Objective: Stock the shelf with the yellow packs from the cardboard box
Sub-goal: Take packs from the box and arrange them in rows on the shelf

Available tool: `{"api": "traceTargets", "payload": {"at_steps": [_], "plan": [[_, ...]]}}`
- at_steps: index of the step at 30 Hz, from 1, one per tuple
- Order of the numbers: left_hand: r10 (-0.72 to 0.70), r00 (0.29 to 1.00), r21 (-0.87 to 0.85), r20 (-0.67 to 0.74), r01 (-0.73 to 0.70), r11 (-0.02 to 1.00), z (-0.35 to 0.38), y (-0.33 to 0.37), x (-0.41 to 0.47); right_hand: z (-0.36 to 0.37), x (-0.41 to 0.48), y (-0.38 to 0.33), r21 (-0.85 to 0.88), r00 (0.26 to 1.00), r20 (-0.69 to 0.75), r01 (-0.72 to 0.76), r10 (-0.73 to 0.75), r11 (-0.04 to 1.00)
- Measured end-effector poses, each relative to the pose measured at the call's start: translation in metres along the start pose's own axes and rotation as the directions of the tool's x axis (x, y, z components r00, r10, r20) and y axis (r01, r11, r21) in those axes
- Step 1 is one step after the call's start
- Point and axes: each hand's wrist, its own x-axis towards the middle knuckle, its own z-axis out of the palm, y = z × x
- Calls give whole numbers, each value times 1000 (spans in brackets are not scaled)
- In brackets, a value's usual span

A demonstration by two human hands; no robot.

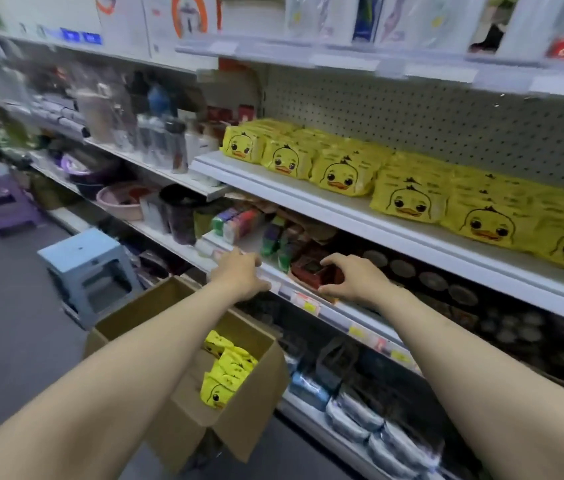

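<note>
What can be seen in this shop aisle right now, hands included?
yellow packs: many, yellow with duck faces, rows on the middle shelf
packs in box: several, yellow, inside the cardboard box
cardboard box: one, brown, open, on the floor below the left arm
red box: one, dark red, on the lower shelf
stools: two, light blue and purple, floor at left
bottles: several, dark and clear, left shelf
basin: one, pink, lower left shelf
grey packs: many, grey, bottom shelf
left hand: one, rests on the lower shelf's edge
right hand: one, fingers and thumb round the red box
</note>
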Motion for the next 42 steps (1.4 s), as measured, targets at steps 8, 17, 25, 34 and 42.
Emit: {"api": "traceTargets", "payload": {"at_steps": [8,17,25,34,42], "plan": [[1,974,24,226,-7,1000,40,-142,125,105,149,-72,56,981,171,-106,95,993],[-57,865,-20,499,77,997,138,-252,181,265,214,-102,84,848,490,-277,202,957],[-130,772,-82,622,229,970,235,-317,179,409,222,-89,86,692,667,-439,275,895],[-235,711,-88,663,386,918,290,-372,169,505,228,-84,-135,632,650,-449,421,883],[-270,711,-87,649,422,902,302,-379,169,523,222,-86,-189,668,634,-354,389,916]]}}
